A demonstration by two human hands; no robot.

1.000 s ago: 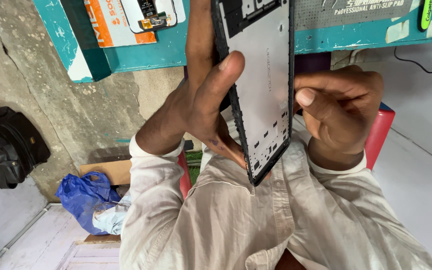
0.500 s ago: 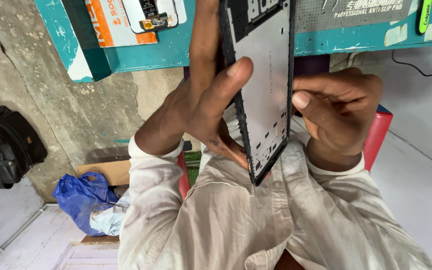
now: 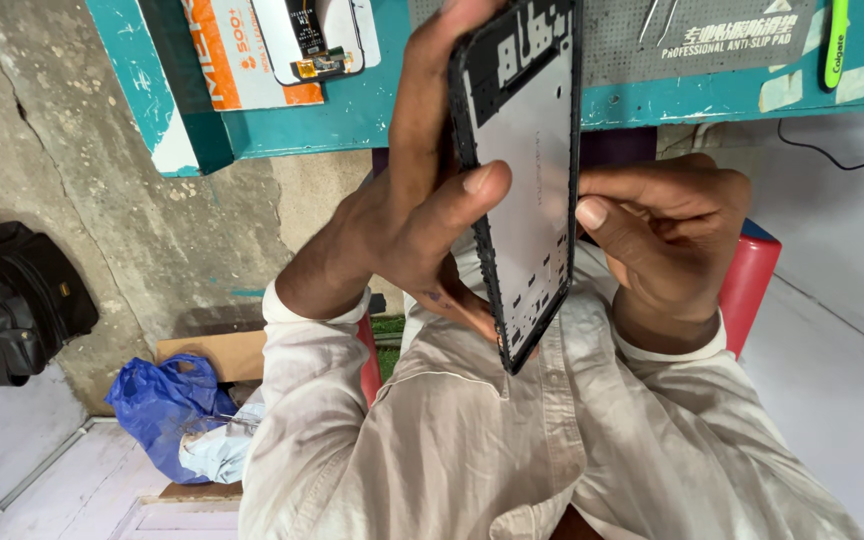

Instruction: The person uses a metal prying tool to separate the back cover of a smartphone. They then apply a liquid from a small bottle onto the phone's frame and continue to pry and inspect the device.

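Note:
I hold a black phone frame with a silver inner plate upright in front of my chest. My left hand grips it from the left, thumb pressed across the plate and fingers behind the frame. My right hand is curled at the frame's right edge, with its thumb tip touching that edge. The top of the frame overlaps the teal table edge.
On the teal table lie a grey anti-slip mat, an orange and white box with a phone screen part on it, and a green tool. A black bag, a blue plastic bag and a red stool sit below.
The frame and both hands have shifted slightly; my left thumb sits a little lower and further across the plate. My right thumb stays on the frame's edge.

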